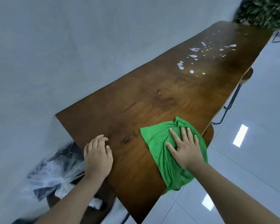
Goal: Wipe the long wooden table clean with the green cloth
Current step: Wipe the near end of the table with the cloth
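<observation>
Plastic bag (55, 172) at near left, below the table's edge; a red mark on a white pack inside, too blurred to read. Left hand (98, 156) rests on the near left edge of the wooden table (136, 101), fingers loosely curled, holding nothing. Right hand (185, 148) lies flat, fingers spread wide, pressing the green cloth (160, 143) (bunched, overhanging the near right edge). White droplets (191, 71) far right, well apart from the cloth.

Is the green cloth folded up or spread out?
Mostly spread out. The green cloth lies rumpled under the flat right hand, one end hanging off the table.
</observation>
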